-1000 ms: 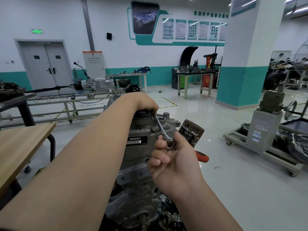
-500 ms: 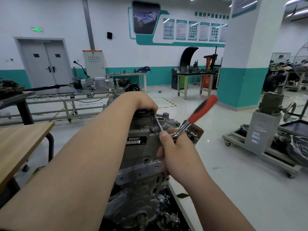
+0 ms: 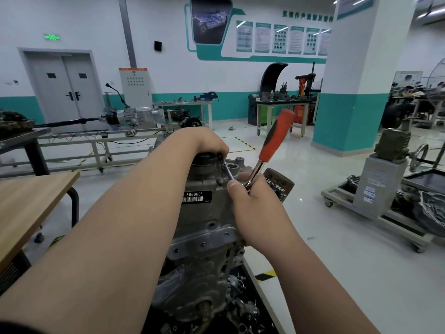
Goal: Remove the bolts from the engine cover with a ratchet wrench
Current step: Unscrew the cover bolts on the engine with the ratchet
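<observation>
A grey engine (image 3: pixel 204 220) with a black label reading 666660 stands in front of me. My right hand (image 3: pixel 255 206) grips the head of a ratchet wrench (image 3: pixel 274 145), whose red and black handle points up and to the right. A thin extension bar (image 3: pixel 227 171) runs from the wrench head up and left to the engine's top. There my left hand (image 3: pixel 207 143) curls over the far end of the bar, beside a black round cap (image 3: pixel 204 159). The bolt itself is hidden under my left fingers.
A black oil filter (image 3: pixel 279 184) sticks out right of the engine, behind my right hand. A wooden table (image 3: pixel 29 198) is at the left. A wheeled stand with machine parts (image 3: pixel 385 189) is at the right. A gearbox on a frame (image 3: pixel 134 116) and workbenches stand behind.
The wrench handle swung from low on the right, behind my right hand, up to pointing up and right. My right hand turned over on the wrench head. My left hand stayed on the engine's top.
</observation>
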Demonstrator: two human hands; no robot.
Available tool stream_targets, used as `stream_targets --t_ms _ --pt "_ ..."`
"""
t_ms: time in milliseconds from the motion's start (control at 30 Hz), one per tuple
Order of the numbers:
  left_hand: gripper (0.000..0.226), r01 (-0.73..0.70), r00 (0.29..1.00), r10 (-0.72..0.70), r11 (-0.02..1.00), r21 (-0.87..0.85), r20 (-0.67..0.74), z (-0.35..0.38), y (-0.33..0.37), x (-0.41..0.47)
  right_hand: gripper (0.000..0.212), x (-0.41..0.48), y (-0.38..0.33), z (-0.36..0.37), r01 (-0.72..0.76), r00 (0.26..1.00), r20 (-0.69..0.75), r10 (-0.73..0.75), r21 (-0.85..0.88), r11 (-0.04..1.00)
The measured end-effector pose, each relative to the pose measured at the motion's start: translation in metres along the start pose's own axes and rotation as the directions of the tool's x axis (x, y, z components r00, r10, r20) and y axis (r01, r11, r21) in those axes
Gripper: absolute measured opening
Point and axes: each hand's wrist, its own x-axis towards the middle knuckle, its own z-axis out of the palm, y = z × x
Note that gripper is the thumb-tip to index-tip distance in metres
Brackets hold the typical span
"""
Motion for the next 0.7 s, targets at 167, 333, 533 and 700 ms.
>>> stream_targets --t_ms 167,333,533,700 --pt "0.023 0.001 1.0 -0.001 1.0 0.002 -0.007 -0.001 0.001 -0.005 0.023 -0.006 -0.006 0.006 -0.237 0.972 0.13 0.198 0.525 0.818" --pt "0.023 -0.001 1.0 0.0 1.0 -0.004 -0.025 -0.001 0.001 -0.007 0.032 -0.012 -0.008 0.009 -0.445 0.893 0.384 0.234 0.831 0.334" --pt "0.021 -0.017 0.999 0.017 1.0 0.001 -0.04 -0.001 0.001 -0.005 0.043 -0.016 -0.003 0.011 -0.512 0.851 0.492 0.184 0.855 0.085" --pt "0.019 -0.014 0.999 0.014 1.0 -0.004 -0.04 -0.001 0.0 -0.002 0.042 -0.016 -0.003 0.012 -0.5 0.859 0.466 0.211 0.853 0.15"
